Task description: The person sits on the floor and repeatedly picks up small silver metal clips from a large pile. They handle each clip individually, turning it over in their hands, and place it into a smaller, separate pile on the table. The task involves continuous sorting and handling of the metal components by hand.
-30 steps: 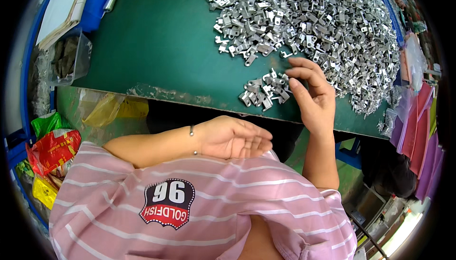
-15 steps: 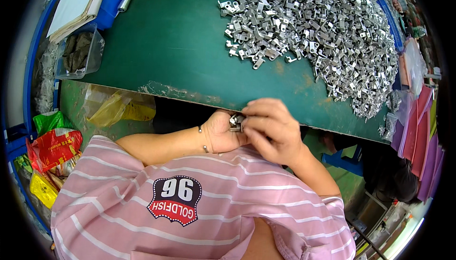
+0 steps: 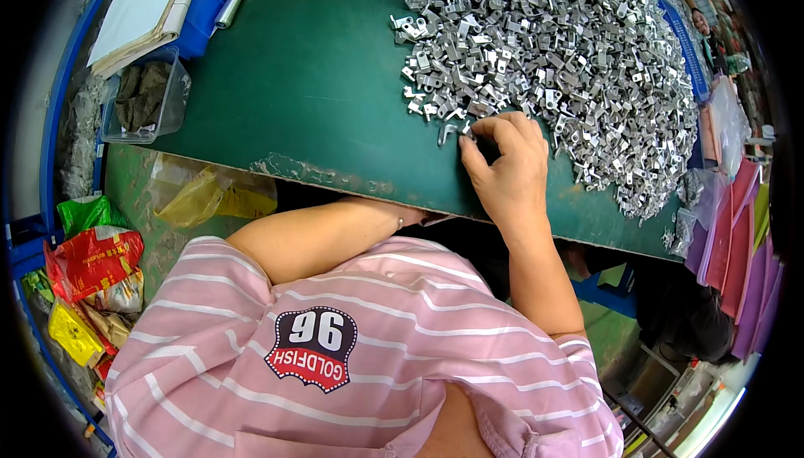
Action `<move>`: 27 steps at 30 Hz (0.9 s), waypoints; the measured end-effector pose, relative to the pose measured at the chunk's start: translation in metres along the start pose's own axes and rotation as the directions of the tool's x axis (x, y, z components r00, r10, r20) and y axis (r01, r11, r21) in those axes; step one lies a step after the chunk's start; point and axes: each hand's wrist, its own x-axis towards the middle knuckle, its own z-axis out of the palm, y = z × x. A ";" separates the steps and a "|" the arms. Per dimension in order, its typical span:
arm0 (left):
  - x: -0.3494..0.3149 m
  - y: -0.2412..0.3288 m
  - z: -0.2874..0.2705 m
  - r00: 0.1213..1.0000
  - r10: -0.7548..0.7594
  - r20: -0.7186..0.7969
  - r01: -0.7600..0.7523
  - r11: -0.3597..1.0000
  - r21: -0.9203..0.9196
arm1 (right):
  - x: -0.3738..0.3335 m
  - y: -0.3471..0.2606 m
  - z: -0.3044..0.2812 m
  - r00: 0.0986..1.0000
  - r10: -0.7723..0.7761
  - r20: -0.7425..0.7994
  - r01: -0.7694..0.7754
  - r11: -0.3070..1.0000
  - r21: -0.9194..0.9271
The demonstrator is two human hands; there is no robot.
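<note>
1. Metal bracket (image 3: 448, 133): on tabletop (image 3: 318, 98), near edge of bracket pile (image 3: 544, 56), just L of R thumb tip; small + bent, looks like one leg points twd person, other twd R hand; exact long axis can't tell, too small.
2. R hand (image 3: 512, 161): over tabletop at pile's near edge, thumb + index fingers curved, tips close w/ small gap, at second bracket (image 3: 468, 130); clamped or only touching, can't tell.
3. L hand (image 3: 412, 217): mostly hidden at tabletop's near edge; fingers' state + contents can't tell.
</note>
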 end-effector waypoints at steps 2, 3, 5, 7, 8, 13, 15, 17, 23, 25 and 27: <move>-0.003 0.003 -0.003 0.999 -0.015 0.031 0.014 0.999 0.030 | -0.006 0.006 -0.004 0.999 0.041 0.027 -0.043 0.994 0.097; -0.006 0.006 -0.008 0.999 -0.030 0.037 0.029 0.999 0.045 | -0.007 0.004 -0.009 0.998 0.048 0.034 -0.052 0.990 0.131; -0.013 0.012 -0.020 0.993 -0.109 0.041 0.105 0.991 0.077 | -0.012 0.002 -0.016 0.994 0.100 0.051 -0.110 0.963 0.247; -0.018 0.010 -0.036 0.971 -0.238 0.021 0.234 0.966 0.109 | -0.016 0.002 -0.022 0.998 0.059 0.037 -0.068 0.954 0.293; -0.021 0.007 -0.047 0.949 -0.316 0.008 0.313 0.941 0.132 | -0.016 0.001 -0.025 0.992 0.104 0.069 -0.121 0.930 0.347; -0.063 0.011 -0.066 0.909 -0.395 0.132 0.254 0.778 0.574 | -0.020 -0.002 -0.030 0.962 0.217 0.166 -0.273 0.772 0.574; -0.075 0.028 -0.046 0.830 -0.506 0.237 0.406 0.838 0.365 | -0.014 -0.005 -0.038 0.948 0.081 0.309 -0.266 0.737 0.622; -0.078 0.040 -0.030 0.746 -0.453 0.488 0.514 0.858 0.011 | -0.004 -0.010 -0.044 0.897 -0.094 0.432 -0.245 0.708 0.663; -0.074 0.074 -0.012 0.992 -0.038 0.119 -0.034 0.834 0.551 | 0.010 -0.014 -0.009 0.995 -0.014 0.100 -0.012 0.968 0.251; -0.070 0.077 -0.006 0.837 0.355 0.417 -0.480 0.107 0.871 | 0.006 -0.010 -0.005 0.992 -0.004 0.127 -0.020 0.983 0.183; -0.067 0.076 -0.002 0.689 0.405 0.602 -0.520 -0.303 0.799 | 0.002 -0.008 -0.005 0.983 0.074 0.169 -0.113 0.965 0.236</move>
